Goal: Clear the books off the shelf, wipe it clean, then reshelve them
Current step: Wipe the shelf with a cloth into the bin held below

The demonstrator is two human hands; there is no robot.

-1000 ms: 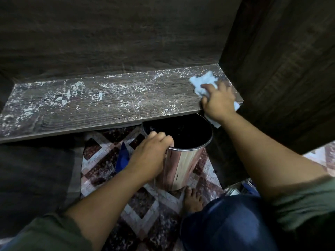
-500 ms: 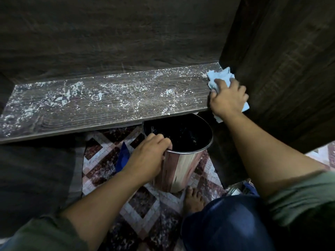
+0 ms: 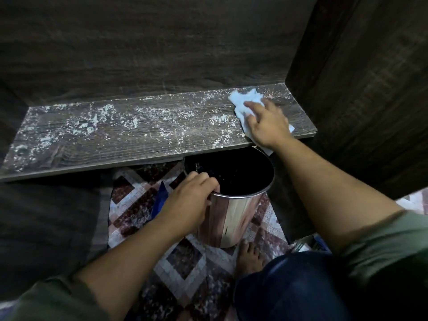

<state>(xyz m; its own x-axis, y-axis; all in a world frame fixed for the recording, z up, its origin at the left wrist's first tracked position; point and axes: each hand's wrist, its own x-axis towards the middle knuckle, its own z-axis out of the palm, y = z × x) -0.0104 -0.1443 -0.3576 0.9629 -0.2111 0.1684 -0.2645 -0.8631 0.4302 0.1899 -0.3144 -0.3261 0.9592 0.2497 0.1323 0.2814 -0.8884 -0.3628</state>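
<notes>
Head view: the cloth is pressed onto the shelf at its right end by the spread-fingered right hand. The shelf's long axis runs 9 to 3 o'clock, and its speckled stretch lies toward 9 o'clock of that hand. The bin is gripped at its rim by the left hand, below the shelf's front edge at 7 o'clock.

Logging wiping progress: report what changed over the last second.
The right hand, pressing the white cloth, slid right into the corner of the shelf, then back left along it. The left hand kept its grip on the rim of the metal bin below the shelf edge; white debris still covers most of the shelf.
</notes>
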